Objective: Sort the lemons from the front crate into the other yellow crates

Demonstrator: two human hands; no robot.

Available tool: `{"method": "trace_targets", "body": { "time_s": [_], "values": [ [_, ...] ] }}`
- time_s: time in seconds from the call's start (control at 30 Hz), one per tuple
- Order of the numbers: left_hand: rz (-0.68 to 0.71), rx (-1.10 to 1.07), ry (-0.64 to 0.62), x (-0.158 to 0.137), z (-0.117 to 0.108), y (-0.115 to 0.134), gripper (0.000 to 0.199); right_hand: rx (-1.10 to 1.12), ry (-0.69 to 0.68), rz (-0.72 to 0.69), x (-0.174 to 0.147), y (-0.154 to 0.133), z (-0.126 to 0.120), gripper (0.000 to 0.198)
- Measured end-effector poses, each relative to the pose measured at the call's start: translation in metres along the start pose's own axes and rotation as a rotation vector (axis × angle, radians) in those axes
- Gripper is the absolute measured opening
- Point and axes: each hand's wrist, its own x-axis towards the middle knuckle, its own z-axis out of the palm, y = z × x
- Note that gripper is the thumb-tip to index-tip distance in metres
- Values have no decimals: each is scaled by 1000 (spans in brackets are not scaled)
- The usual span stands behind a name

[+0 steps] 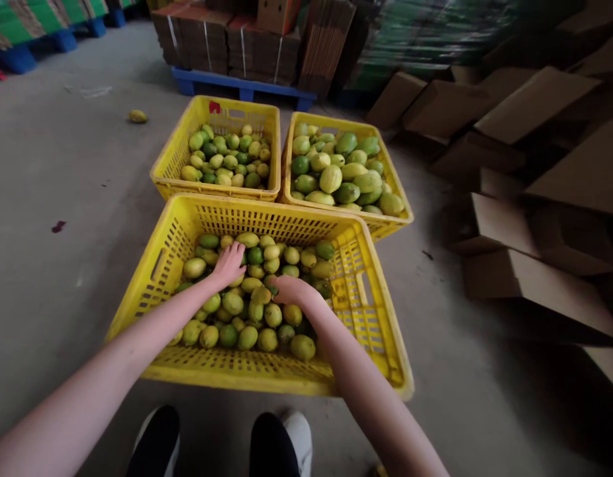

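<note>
In the nearest yellow plastic crate (267, 381) lies a loose layer of green and yellow lemons (247, 338). My left hand (230, 265) rests on the fruit left of the middle, fingers stretched forward over the lemons, holding none that I can see. To its right, my right hand (289, 289) reaches in with its fingers curled down around a dark green lemon (273, 287); the fingertips are partly hidden. A brownish-yellow lemon (261, 295) sits just left of that hand.
Behind stand two more yellow crates, the left crate (157, 171) with smaller lemons, the right crate (408, 211) with larger green-yellow fruit. One yellow fruit (138, 116) lies on the floor. Open cardboard boxes (539, 106) crowd the right; flattened cartons (267, 53) sit on a blue pallet (241, 85).
</note>
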Motion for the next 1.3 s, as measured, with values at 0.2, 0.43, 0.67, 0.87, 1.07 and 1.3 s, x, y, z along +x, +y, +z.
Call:
{"method": "trace_targets", "body": {
  "time_s": [0.2, 0.43, 0.67, 0.87, 1.07, 1.3],
  "values": [
    [-79, -125, -4, 6, -16, -4, 47, -92, -10, -16, -2, -2, 0, 48],
    [-371, -995, -197, 21, -63, -41, 17, -172, 123, -90, 9, -14, 14, 48],
    [-235, -1901, -553, 9, -106, 0, 37, -254, 167, -162, 14, -22, 23, 41],
    [-332, -2176, -623, -13, -115, -5, 48, -194, 141, 33, 0, 5, -11, 41],
    [-429, -2278, -439, -11, -120, -9, 48, -302, 354, 127, -14, 0, -22, 32],
    [-489, -2337, -329, -13, -120, -7, 44, -242, 251, -87, 23, -27, 40, 66]
  ]
}}
